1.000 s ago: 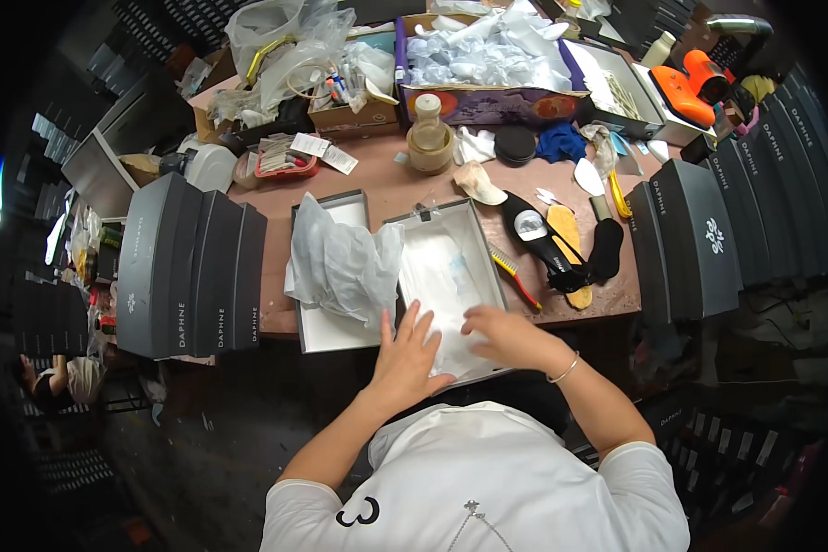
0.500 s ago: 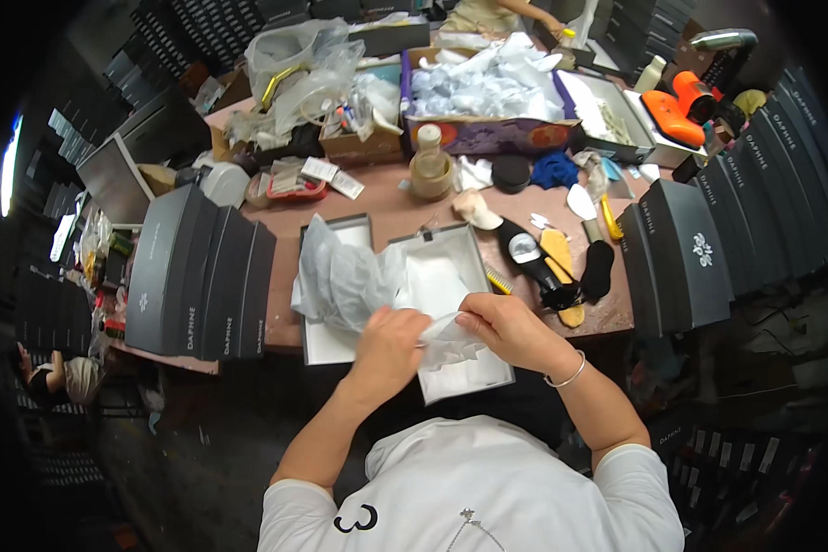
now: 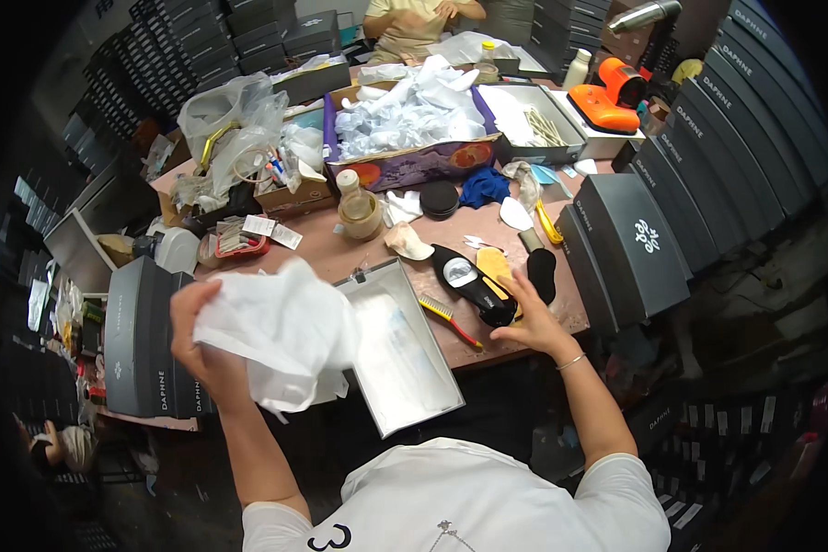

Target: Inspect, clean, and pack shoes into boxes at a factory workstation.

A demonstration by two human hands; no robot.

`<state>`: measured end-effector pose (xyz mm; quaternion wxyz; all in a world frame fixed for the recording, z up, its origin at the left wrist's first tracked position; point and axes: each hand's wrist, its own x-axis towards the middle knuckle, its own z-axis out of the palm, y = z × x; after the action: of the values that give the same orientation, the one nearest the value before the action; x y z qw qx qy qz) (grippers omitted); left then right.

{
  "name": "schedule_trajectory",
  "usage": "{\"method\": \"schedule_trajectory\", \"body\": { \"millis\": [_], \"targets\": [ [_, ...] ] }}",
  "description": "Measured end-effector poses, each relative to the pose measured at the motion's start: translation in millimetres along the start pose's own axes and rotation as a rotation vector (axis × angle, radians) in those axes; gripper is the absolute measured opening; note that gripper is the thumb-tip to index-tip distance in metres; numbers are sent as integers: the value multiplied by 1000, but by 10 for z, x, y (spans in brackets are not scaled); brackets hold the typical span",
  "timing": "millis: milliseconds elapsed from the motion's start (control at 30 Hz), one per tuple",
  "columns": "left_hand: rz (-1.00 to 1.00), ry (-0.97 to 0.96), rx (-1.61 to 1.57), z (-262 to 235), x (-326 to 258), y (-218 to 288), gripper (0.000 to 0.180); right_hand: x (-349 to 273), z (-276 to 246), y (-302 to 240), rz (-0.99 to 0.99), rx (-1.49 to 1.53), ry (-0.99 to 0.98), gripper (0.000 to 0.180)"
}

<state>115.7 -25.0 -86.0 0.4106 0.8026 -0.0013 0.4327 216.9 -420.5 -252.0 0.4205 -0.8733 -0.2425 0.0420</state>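
Observation:
My left hand [image 3: 202, 354] is raised at the left and grips a bunch of white tissue paper [image 3: 281, 331] lifted above the table. An open grey shoe box [image 3: 405, 345] with a white lining lies in front of me. My right hand [image 3: 529, 317] reaches to the right of the box and touches a black shoe [image 3: 474, 285] lying on the brown table [image 3: 340, 258]. A yellow insole [image 3: 495, 267] and another black shoe [image 3: 541, 271] lie beside it. A red and yellow brush [image 3: 449, 320] rests between the box and the shoe.
Dark shoe boxes stand stacked at the left [image 3: 143, 340] and right [image 3: 635, 239]. A purple carton of white paper [image 3: 414, 138], plastic bags [image 3: 230, 120], a bottle [image 3: 354, 207] and an orange tool [image 3: 607, 101] crowd the far side. Another person [image 3: 414, 18] sits beyond the table.
Both hands were pressing paper in the box. Now my left hand has lifted the tissue paper up to the left and my right hand has moved right onto the black shoe.

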Motion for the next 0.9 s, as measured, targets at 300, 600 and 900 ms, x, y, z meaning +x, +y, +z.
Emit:
{"method": "schedule_trajectory", "body": {
  "millis": [300, 600, 900],
  "targets": [
    [-11, -415, 307, 935, 45, -451, 11, -303, -297, -175, 415, 918, 86, 36],
    [-273, -505, -236, 931, -588, 0, 19, -474, -188, -1061, 339, 1293, -226, 69],
    [-199, -532, -85, 776, -444, -133, 18, -327, 402, -892, 609, 2067, -80, 62]
  ]
}}
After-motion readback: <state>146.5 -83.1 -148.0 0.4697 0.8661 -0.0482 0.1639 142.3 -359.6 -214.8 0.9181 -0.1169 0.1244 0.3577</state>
